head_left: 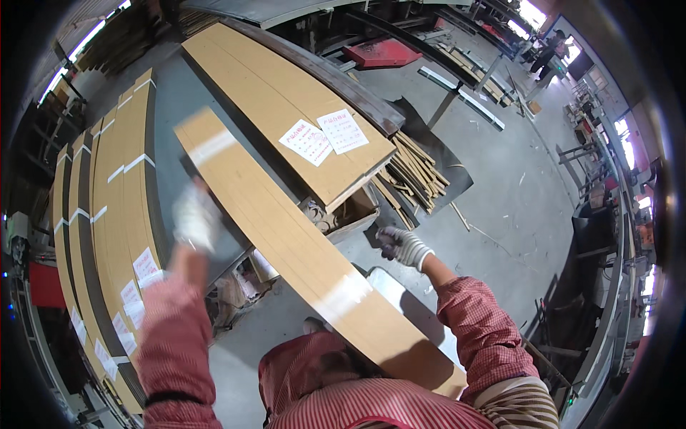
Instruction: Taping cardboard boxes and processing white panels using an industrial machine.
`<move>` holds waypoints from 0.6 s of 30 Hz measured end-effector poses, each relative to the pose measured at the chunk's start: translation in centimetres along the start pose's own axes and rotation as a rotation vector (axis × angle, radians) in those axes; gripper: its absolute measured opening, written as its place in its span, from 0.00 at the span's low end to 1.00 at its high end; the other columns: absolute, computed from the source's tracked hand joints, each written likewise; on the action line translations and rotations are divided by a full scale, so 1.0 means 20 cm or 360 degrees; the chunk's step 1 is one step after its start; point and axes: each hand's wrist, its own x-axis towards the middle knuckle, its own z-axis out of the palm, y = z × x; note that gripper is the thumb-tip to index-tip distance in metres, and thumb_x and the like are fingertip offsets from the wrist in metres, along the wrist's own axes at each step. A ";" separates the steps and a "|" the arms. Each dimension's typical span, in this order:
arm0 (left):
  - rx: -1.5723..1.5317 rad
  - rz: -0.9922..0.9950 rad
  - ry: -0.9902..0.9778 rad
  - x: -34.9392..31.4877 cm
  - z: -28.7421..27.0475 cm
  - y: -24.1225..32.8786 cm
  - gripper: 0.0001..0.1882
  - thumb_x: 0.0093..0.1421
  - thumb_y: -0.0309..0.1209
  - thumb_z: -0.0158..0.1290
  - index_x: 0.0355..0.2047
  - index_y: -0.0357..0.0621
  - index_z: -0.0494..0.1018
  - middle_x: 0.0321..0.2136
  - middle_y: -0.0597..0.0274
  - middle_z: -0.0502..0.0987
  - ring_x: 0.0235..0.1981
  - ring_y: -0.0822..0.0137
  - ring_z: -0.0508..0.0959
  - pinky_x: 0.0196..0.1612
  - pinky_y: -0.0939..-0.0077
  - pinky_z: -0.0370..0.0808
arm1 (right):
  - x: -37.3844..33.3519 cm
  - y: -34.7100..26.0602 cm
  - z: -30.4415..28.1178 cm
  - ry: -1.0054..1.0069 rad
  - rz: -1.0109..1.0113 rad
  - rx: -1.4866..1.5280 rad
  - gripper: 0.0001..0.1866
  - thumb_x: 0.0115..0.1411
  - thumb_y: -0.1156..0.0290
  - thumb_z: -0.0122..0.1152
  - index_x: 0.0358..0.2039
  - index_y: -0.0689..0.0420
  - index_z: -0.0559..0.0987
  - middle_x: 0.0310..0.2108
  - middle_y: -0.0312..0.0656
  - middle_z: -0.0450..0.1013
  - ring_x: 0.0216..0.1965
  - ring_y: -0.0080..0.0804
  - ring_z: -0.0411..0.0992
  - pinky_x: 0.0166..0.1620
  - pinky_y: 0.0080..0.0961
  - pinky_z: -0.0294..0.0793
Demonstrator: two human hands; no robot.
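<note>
The grip of the left hand is smeared by motion in the head view; whether its fingers are spread or pressed together cannot be told. This hand, in a pale glove, is beside the left edge of a long cardboard piece, its forearm rising almost straight from the lower left; contact is unclear. The right hand, apart on the piece's other side, reaches up and inward from the lower right, fingers bent; whether they pinch anything cannot be told. Its glove is pale and ribbed, with dark fingertips.

The cardboard piece is flat, brown and narrow, creased lengthwise and crossed by two glossy whitish bands. It slants from above the grey, smooth surface at upper left, past the surface's near edge, down to the lower right in front of the striped apron. Both sleeves are red and finely checked.

A strip of bare surface runs between the piece's far end and the strapped cardboard stack on the left. On the right, near the piece, lies another cardboard stack with two paper labels, thin offcuts beside its corner. Grey floor spreads beyond the right hand.
</note>
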 end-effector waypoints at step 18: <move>0.0525 -0.0170 0.0228 0.04 0.64 -0.13 0.50 0.49 0.41 0.60 0.62 0.32 0.43 0.59 0.36 0.52 0.61 0.53 0.56 0.59 0.67 0.58 | 0.02 0.34 -0.48 0.0340 0.0037 -0.0677 0.32 0.61 0.43 0.41 0.34 0.64 0.75 0.25 0.56 0.72 0.27 0.46 0.67 0.37 0.35 0.67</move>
